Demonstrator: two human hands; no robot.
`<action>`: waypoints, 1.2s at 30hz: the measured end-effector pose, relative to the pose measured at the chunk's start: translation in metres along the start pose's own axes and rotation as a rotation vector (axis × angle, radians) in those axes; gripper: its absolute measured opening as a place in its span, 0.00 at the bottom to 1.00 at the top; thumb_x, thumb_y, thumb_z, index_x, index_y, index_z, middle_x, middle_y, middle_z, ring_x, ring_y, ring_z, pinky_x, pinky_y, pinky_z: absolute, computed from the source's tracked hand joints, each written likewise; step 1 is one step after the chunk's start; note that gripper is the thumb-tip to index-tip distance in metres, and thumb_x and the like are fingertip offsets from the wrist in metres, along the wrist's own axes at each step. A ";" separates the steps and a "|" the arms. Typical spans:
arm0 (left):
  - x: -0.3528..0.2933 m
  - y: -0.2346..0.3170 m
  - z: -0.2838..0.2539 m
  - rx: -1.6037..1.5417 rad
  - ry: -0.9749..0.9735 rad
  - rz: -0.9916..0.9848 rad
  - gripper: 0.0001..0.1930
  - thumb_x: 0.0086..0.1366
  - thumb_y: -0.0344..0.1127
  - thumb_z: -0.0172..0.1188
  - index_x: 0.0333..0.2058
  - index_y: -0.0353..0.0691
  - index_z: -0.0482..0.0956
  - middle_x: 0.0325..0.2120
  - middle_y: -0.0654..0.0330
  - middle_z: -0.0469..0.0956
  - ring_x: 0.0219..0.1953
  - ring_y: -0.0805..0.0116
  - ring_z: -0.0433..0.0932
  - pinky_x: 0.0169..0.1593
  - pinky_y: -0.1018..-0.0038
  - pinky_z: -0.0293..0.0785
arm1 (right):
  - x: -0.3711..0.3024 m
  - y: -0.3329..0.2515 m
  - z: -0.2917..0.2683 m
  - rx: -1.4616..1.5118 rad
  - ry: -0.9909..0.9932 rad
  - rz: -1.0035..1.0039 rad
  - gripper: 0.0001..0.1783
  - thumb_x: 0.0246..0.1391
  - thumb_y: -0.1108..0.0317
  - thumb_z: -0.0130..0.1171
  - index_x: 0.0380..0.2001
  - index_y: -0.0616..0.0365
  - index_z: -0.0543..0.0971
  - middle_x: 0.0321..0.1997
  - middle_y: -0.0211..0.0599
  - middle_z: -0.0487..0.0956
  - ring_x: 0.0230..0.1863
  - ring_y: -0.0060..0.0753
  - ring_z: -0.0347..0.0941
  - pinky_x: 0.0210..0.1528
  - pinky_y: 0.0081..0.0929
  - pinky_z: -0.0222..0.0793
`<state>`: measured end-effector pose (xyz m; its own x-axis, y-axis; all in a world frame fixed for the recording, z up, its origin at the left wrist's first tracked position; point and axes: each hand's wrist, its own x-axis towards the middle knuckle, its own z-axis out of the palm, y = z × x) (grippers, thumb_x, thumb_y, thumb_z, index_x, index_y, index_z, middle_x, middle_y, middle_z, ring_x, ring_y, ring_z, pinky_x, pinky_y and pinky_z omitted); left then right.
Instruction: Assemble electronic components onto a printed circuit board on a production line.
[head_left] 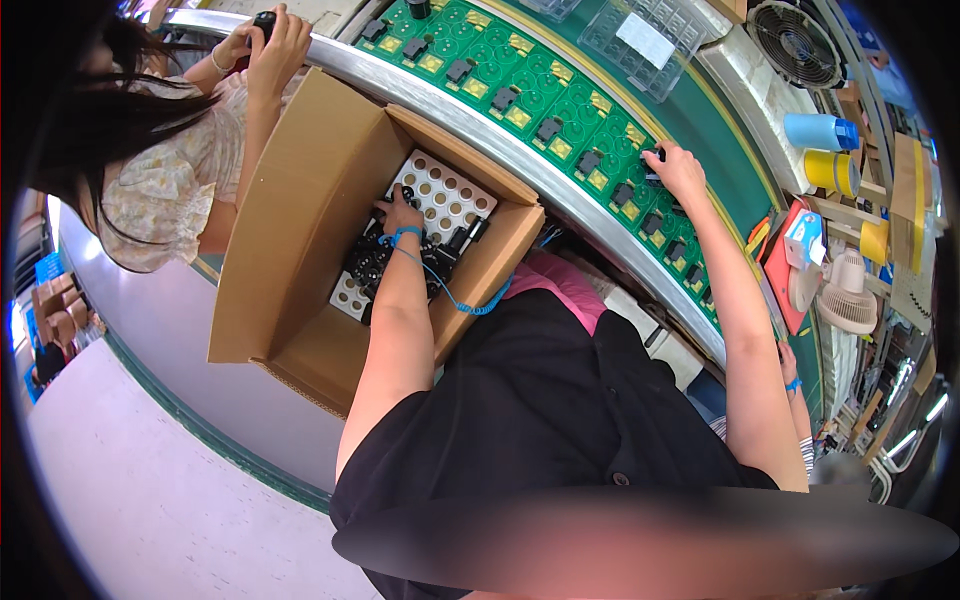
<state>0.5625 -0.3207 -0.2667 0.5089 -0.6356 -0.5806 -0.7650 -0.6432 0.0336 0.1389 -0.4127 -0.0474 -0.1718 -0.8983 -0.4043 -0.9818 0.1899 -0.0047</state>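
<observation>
While my left hand (400, 212) digs, fingers closed on a black part (407, 194) in the cardboard box (300, 200) at left, my right hand (678, 170) pinches another on the far green conveyor tray (540, 95).

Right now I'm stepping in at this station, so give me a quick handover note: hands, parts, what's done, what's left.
Left hand: down in the cardboard box, on the pile of small black parts lying on a white holed tray.
Right hand: at a black part on the green fixture belt.
Done: most belt fixtures in view carry a black part.
Left: many parts remain in the box.
</observation>
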 end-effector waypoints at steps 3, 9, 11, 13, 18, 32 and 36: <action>-0.008 -0.008 0.009 0.051 0.069 0.185 0.36 0.49 0.30 0.58 0.57 0.65 0.58 0.55 0.48 0.56 0.49 0.40 0.67 0.40 0.56 0.75 | -0.001 0.001 0.003 0.016 0.013 0.001 0.22 0.48 0.48 0.54 0.36 0.56 0.78 0.32 0.47 0.79 0.37 0.48 0.76 0.40 0.42 0.69; -0.029 0.011 0.015 0.060 -0.007 0.436 0.34 0.48 0.30 0.60 0.54 0.66 0.63 0.54 0.51 0.58 0.56 0.42 0.57 0.43 0.51 0.72 | -0.003 0.004 0.004 0.025 0.028 0.016 0.22 0.49 0.49 0.54 0.38 0.56 0.77 0.32 0.48 0.79 0.37 0.49 0.75 0.40 0.42 0.70; -0.016 0.013 0.017 0.050 -0.044 0.423 0.34 0.47 0.29 0.61 0.54 0.66 0.64 0.54 0.51 0.58 0.56 0.41 0.57 0.44 0.51 0.71 | -0.004 0.004 0.005 0.024 0.032 0.011 0.22 0.49 0.49 0.54 0.38 0.56 0.77 0.32 0.48 0.79 0.37 0.49 0.75 0.40 0.42 0.70; -0.009 0.013 0.023 0.096 -0.058 0.387 0.34 0.47 0.28 0.61 0.54 0.65 0.64 0.52 0.50 0.58 0.54 0.41 0.59 0.43 0.52 0.71 | -0.005 0.002 0.005 0.033 0.038 -0.006 0.21 0.49 0.49 0.54 0.38 0.56 0.77 0.32 0.48 0.79 0.37 0.49 0.75 0.40 0.42 0.70; -0.015 0.019 0.015 0.132 -0.029 0.441 0.31 0.47 0.28 0.61 0.50 0.61 0.66 0.49 0.49 0.59 0.50 0.43 0.62 0.42 0.53 0.72 | -0.010 0.004 0.004 0.040 0.035 0.006 0.21 0.49 0.50 0.54 0.37 0.56 0.77 0.33 0.47 0.79 0.38 0.48 0.75 0.40 0.42 0.70; -0.060 0.011 -0.093 -1.666 -1.080 0.149 0.25 0.55 0.39 0.57 0.52 0.56 0.63 0.41 0.61 0.73 0.39 0.68 0.76 0.22 0.74 0.76 | -0.044 -0.033 -0.030 -0.104 0.389 -0.348 0.26 0.50 0.52 0.55 0.51 0.49 0.69 0.46 0.45 0.75 0.48 0.44 0.70 0.48 0.37 0.66; -0.107 0.029 -0.135 -1.799 -1.327 0.509 0.33 0.52 0.40 0.59 0.57 0.52 0.55 0.42 0.48 0.71 0.41 0.57 0.76 0.19 0.75 0.76 | -0.074 -0.098 -0.045 0.603 0.010 -0.714 0.20 0.52 0.63 0.56 0.49 0.53 0.72 0.44 0.40 0.77 0.45 0.36 0.73 0.46 0.31 0.68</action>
<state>0.5394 -0.3293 -0.0941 -0.5774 -0.7605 -0.2972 0.6958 -0.6487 0.3082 0.2446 -0.3829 0.0242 0.4521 -0.8846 -0.1146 -0.6476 -0.2372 -0.7241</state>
